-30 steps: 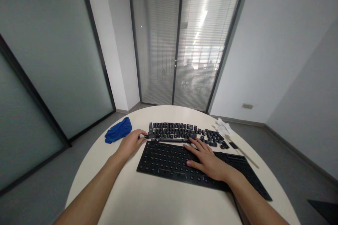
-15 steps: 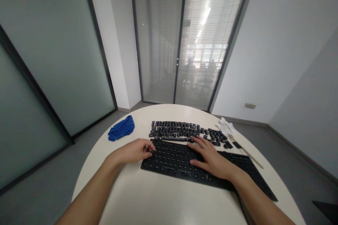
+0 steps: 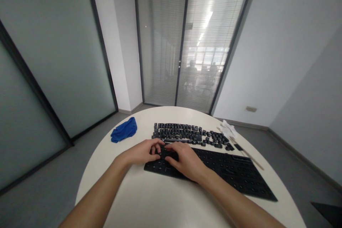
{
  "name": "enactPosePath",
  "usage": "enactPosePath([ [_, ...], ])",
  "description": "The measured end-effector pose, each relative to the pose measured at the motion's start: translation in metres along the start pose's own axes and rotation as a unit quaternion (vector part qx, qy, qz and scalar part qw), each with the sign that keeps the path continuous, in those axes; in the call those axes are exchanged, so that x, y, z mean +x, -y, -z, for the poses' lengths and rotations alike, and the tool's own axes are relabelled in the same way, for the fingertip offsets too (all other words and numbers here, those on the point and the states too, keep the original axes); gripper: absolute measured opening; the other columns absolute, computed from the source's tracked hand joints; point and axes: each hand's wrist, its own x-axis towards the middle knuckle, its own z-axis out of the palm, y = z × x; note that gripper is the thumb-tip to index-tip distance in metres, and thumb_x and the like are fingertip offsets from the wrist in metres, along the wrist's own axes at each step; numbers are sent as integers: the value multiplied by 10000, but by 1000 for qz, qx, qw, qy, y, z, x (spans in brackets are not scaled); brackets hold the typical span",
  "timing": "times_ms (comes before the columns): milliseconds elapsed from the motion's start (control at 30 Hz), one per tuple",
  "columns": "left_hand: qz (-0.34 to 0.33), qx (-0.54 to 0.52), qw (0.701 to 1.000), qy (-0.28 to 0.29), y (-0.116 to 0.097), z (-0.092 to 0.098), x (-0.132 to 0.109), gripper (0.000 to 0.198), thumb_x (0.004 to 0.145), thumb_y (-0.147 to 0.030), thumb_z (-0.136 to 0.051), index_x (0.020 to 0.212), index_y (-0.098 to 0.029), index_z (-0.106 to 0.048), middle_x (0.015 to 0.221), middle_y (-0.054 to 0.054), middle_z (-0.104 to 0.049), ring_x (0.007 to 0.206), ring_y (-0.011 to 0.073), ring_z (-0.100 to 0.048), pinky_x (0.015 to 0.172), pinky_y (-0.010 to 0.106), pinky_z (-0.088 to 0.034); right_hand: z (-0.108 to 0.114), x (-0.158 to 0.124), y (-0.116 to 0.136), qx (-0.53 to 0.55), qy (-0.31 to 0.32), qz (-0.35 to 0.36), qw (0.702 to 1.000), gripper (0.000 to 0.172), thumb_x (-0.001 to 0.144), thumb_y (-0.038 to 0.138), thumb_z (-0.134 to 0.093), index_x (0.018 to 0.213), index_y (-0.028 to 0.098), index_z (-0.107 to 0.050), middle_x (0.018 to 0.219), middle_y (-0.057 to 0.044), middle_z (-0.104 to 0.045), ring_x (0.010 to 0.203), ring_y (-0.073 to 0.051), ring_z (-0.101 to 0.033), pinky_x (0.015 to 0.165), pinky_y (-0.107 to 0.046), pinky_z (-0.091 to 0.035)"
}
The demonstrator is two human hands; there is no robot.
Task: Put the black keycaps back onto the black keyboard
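Observation:
A black keyboard base [image 3: 227, 171] without its keycaps lies across the table, and small round posts dot its surface. My left hand [image 3: 145, 150] rests at its far left end, fingers bent and the thumb apart from them. Close beside it, my right hand [image 3: 187, 158] arches over the left part of the base with its thumb spread from the curved fingers. The fingertips of both hands nearly meet over the base. I see nothing held in either hand. Loose black keycaps [image 3: 181, 131] lie in rows just beyond the base; my right hand partly covers the base's middle-left.
A blue cloth [image 3: 124, 130] lies on the round white table [image 3: 149, 199] at the left. At the right are a crumpled white tissue [image 3: 227, 128], a thin stick [image 3: 253, 161] and a small black piece [image 3: 238, 147]. A blinds-covered glass door [image 3: 181, 50] stands behind.
My right hand has moved left along the keyboard base, from its middle to beside my left hand. My left hand has shifted slightly right.

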Motion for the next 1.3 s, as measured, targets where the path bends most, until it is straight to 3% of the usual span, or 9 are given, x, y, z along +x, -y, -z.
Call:
enactPosePath([
  [200, -8, -25, 1000, -17, 3, 3, -1, 513, 760, -233, -654, 1254, -186, -527, 882, 12, -608, 809, 177, -570, 743, 293, -470, -14, 22, 7, -5, 7, 16, 1000, 226, 830, 170, -682, 1049, 224, -675, 1026, -35, -723, 993, -209, -641, 897, -343, -428],
  [367, -5, -34, 999, -23, 17, 14, -1, 488, 771, -264, -623, 1244, -170, -550, 936, 36, -665, 823, 182, -595, 766, 293, -470, -24, 29, 12, 19, -1, -28, 999, 194, 797, 159, -693, 985, 209, -694, 940, -34, -732, 903, -212, -649, 827, -326, -440],
  [433, 18, 6, 997, -81, 28, 19, -1, 387, 809, -295, -582, 1173, -168, -608, 911, 40, -682, 829, 192, -611, 755, 288, -468, -29, 30, 17, 68, -1, -40, 997, 205, 802, 161, -686, 1002, 207, -698, 932, -29, -735, 869, -191, -653, 797, -294, -453],
  [467, 39, 43, 989, -137, 35, 21, 0, 342, 820, -327, -574, 1116, -169, -640, 867, 38, -681, 797, 194, -611, 719, 283, -464, -33, 30, 19, 91, -3, -40, 995, 206, 810, 165, -682, 1009, 211, -701, 932, -24, -736, 860, -181, -655, 787, -281, -455],
  [567, 62, 71, 977, -190, 54, 23, 3, 341, 859, -382, -538, 1074, -144, -653, 836, 61, -678, 764, 212, -604, 687, 301, -448, -44, 28, 27, 116, -8, -34, 993, 178, 820, 195, -691, 991, 236, -719, 918, -6, -737, 851, -169, -650, 766, -267, -446],
  [700, 55, 86, 979, -178, 65, 21, 6, 317, 854, -429, -555, 957, -162, -692, 819, 50, -691, 757, 210, -607, 666, 286, -438, -56, 22, 30, 116, -13, -34, 993, 127, 815, 217, -717, 930, 262, -746, 892, 10, -740, 853, -171, -638, 775, -280, -422],
  [867, 49, 101, 982, -150, 63, 18, 6, 342, 830, -462, -589, 917, -161, -724, 764, 39, -690, 695, 194, -584, 609, 264, -408, -62, 16, 27, 132, -19, -31, 991, 141, 824, 209, -716, 945, 268, -753, 942, 5, -750, 918, -185, -636, 835, -303, -414],
  [1000, 41, 111, 982, -144, 63, 17, 7, 340, 832, -458, -589, 930, -166, -733, 777, 39, -694, 695, 189, -576, 609, 258, -398, -63, 13, 26, 153, -22, -14, 988, 181, 822, 169, -694, 962, 262, -760, 963, 4, -757, 938, -183, -644, 874, -306, -427],
  [1300, 32, 121, 982, -140, 65, 15, 8, 300, 827, -428, -595, 915, -178, -735, 790, 33, -700, 709, 189, -586, 632, 263, -414, -56, 15, 27, 205, -20, -72, 976, 151, 808, 189, -705, 926, 236, -786, 938, -19, -775, 900, -195, -681, 849, -308, -474],
])
